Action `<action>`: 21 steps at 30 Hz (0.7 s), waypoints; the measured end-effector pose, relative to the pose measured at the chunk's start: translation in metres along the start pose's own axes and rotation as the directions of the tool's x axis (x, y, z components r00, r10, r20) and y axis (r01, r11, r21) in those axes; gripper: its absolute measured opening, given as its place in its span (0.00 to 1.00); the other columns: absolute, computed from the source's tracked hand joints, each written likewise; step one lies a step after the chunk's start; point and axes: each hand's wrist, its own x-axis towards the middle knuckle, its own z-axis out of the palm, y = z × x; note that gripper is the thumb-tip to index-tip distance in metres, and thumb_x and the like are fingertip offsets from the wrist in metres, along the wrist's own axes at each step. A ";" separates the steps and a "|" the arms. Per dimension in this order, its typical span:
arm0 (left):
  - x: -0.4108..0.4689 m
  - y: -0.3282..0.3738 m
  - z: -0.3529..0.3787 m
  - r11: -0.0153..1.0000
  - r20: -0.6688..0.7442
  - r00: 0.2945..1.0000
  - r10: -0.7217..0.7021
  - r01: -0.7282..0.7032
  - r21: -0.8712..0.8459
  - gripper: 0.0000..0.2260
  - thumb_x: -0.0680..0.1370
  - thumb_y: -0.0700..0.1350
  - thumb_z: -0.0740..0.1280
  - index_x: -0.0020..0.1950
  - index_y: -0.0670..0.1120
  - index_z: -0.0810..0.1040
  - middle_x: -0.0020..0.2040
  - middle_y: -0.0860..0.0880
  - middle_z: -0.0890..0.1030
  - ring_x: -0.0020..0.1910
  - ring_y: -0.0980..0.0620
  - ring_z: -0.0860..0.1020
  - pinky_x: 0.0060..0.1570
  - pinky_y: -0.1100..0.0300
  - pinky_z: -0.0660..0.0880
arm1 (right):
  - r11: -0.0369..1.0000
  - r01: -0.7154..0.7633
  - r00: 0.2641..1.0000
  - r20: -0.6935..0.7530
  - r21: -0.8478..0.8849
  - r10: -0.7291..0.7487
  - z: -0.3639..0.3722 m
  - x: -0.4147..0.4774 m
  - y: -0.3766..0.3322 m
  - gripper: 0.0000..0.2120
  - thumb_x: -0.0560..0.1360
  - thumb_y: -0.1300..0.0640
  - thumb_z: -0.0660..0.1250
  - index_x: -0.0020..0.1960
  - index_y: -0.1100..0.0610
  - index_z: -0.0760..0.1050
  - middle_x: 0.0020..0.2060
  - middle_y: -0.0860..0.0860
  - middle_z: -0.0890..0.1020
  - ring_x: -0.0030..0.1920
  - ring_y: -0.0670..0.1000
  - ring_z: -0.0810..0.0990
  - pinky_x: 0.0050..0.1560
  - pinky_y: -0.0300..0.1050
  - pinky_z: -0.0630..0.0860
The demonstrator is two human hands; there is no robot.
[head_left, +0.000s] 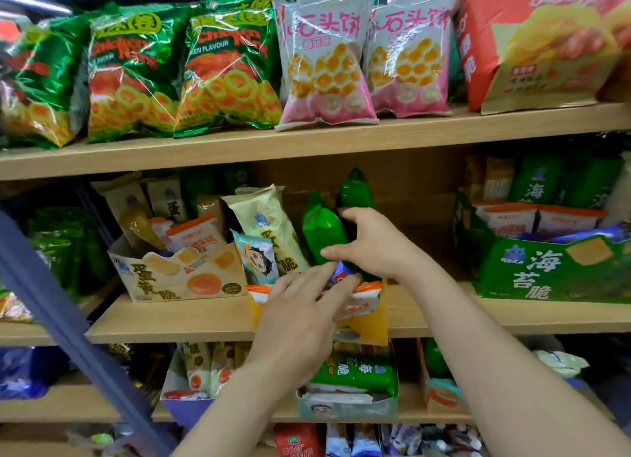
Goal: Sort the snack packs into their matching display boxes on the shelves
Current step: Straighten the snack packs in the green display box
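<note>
1. The right hand [372, 248] closes its grip on a green snack pack [322, 229], thumb low on the front and fingers curled over the top. The foil looks slick, so a light pinch could let the pack slide down onto the packs beneath.
2. A second green pack [355, 188] stands just behind and above the fingers. I cannot tell whether the grip catches it too. If it only leans there, lifting the first could topple it.
3. The yellow display box [370, 332] sits at the front edge of the middle shelf [170, 320] and seems to overhang it. The left hand [300, 316], its grip spread with fingers straight, rests on the orange-topped white packs [367, 298] inside. A firm push there could tip the box off the shelf.
4. A mis-sort is possible. The green seaweed display box [546, 275] at the right of the frame looks like the match, while the egg-yolk crisp box [181, 275], left of centre, does not.
5. The held green snack pack stands near the frame's centre, roughly upright. Its left face is bare and its right side is under the right grip. It is well apart from the green seaweed display box.
</note>
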 end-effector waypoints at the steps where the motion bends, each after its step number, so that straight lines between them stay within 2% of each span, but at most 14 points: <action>1: -0.001 0.000 -0.001 1.000 -0.014 1.000 0.001 -0.001 0.009 0.27 0.70 0.37 0.69 0.67 0.53 0.69 0.61 0.44 0.80 0.57 0.43 0.80 0.55 0.47 0.76 | 0.997 0.018 0.999 -0.050 0.070 -0.014 -0.001 -0.003 0.004 0.21 0.72 0.55 0.77 0.63 0.56 0.77 0.54 0.45 0.82 0.54 0.45 0.80 0.58 0.44 0.77; 2: -0.003 0.000 -0.001 1.000 -0.027 1.000 0.006 -0.005 0.019 0.24 0.71 0.38 0.66 0.66 0.53 0.70 0.61 0.44 0.80 0.56 0.43 0.80 0.54 0.48 0.76 | 0.986 0.034 0.993 -0.116 0.165 -0.015 -0.003 -0.007 0.010 0.18 0.71 0.56 0.77 0.59 0.56 0.79 0.51 0.46 0.84 0.51 0.44 0.82 0.56 0.45 0.79; 4: -0.006 0.001 0.000 0.999 -0.054 0.998 0.020 -0.018 0.026 0.22 0.72 0.40 0.59 0.66 0.53 0.70 0.60 0.45 0.80 0.56 0.44 0.80 0.53 0.49 0.76 | 0.924 0.099 0.967 -0.256 0.369 -0.001 -0.008 -0.020 0.020 0.15 0.71 0.60 0.77 0.56 0.55 0.80 0.48 0.45 0.85 0.49 0.42 0.83 0.51 0.41 0.80; 5: -0.006 0.001 0.001 0.999 -0.064 0.998 0.024 -0.022 0.034 0.23 0.71 0.39 0.60 0.65 0.53 0.70 0.60 0.44 0.80 0.55 0.44 0.80 0.52 0.49 0.76 | 0.883 0.145 0.947 -0.320 0.446 0.006 -0.011 -0.027 0.024 0.15 0.71 0.62 0.76 0.56 0.54 0.80 0.47 0.45 0.85 0.49 0.42 0.83 0.49 0.38 0.80; 8: -0.004 0.000 0.007 0.998 -0.047 0.999 -0.024 0.027 0.062 0.31 0.65 0.34 0.73 0.65 0.52 0.71 0.59 0.43 0.81 0.53 0.41 0.81 0.51 0.47 0.77 | 0.764 0.295 0.865 -0.501 0.574 0.042 -0.017 -0.045 0.027 0.14 0.70 0.64 0.75 0.53 0.53 0.79 0.45 0.43 0.86 0.48 0.42 0.83 0.46 0.35 0.78; 10: 0.000 0.000 0.009 0.994 -0.017 0.997 -0.075 0.076 0.081 0.32 0.62 0.35 0.77 0.64 0.51 0.75 0.58 0.43 0.81 0.53 0.41 0.81 0.50 0.47 0.77 | 0.668 0.397 0.788 -0.607 0.630 0.104 -0.029 -0.056 0.022 0.14 0.68 0.60 0.75 0.53 0.53 0.78 0.45 0.44 0.86 0.51 0.46 0.84 0.50 0.40 0.79; 11: 0.003 0.000 0.010 0.993 -0.015 0.997 -0.082 0.083 0.084 0.29 0.64 0.36 0.76 0.64 0.51 0.76 0.58 0.43 0.81 0.53 0.41 0.81 0.50 0.47 0.76 | 0.615 0.439 0.766 -0.631 0.654 0.124 -0.036 -0.060 0.020 0.16 0.67 0.57 0.76 0.54 0.53 0.77 0.46 0.46 0.85 0.53 0.49 0.83 0.54 0.46 0.79; 13: 0.007 0.001 0.009 0.995 -0.016 0.997 -0.071 0.072 0.067 0.20 0.72 0.42 0.69 0.63 0.52 0.77 0.57 0.45 0.81 0.53 0.42 0.80 0.51 0.47 0.75 | 0.549 0.463 0.762 -0.629 0.696 0.154 -0.048 -0.067 0.017 0.21 0.65 0.52 0.76 0.55 0.53 0.76 0.48 0.47 0.85 0.56 0.52 0.83 0.58 0.54 0.79; 14: 0.007 0.002 0.008 0.997 -0.011 0.997 -0.070 0.071 0.035 0.16 0.75 0.45 0.64 0.63 0.53 0.77 0.57 0.47 0.81 0.53 0.43 0.79 0.51 0.47 0.75 | 0.535 0.455 0.764 -0.621 0.712 0.176 -0.052 -0.070 0.018 0.22 0.63 0.50 0.76 0.55 0.53 0.75 0.48 0.45 0.85 0.56 0.51 0.83 0.57 0.54 0.80; 16: 0.010 0.003 0.004 0.991 0.035 0.993 -0.114 0.116 -0.073 0.16 0.79 0.52 0.55 0.64 0.56 0.76 0.58 0.51 0.79 0.56 0.47 0.77 0.54 0.50 0.71 | 0.480 0.449 0.754 -0.608 0.753 0.248 -0.055 -0.076 0.025 0.22 0.63 0.51 0.75 0.55 0.52 0.75 0.48 0.45 0.84 0.56 0.51 0.83 0.54 0.53 0.81; 18: 0.012 0.002 0.003 0.965 0.026 0.987 -0.157 0.158 -0.211 0.17 0.79 0.56 0.54 0.64 0.58 0.76 0.60 0.55 0.77 0.59 0.52 0.74 0.57 0.54 0.68 | 0.363 0.446 0.737 -0.566 0.818 0.370 -0.054 -0.081 0.039 0.19 0.67 0.52 0.73 0.56 0.50 0.75 0.52 0.48 0.84 0.56 0.52 0.84 0.50 0.52 0.82; 21: 0.016 0.005 -0.002 0.876 -0.100 0.973 -0.208 0.140 -0.461 0.15 0.78 0.53 0.58 0.61 0.52 0.78 0.58 0.59 0.72 0.59 0.58 0.72 0.56 0.56 0.73 | 0.248 0.430 0.693 -0.494 0.868 0.525 -0.052 -0.087 0.057 0.18 0.72 0.48 0.69 0.61 0.49 0.74 0.53 0.48 0.83 0.52 0.49 0.85 0.47 0.50 0.80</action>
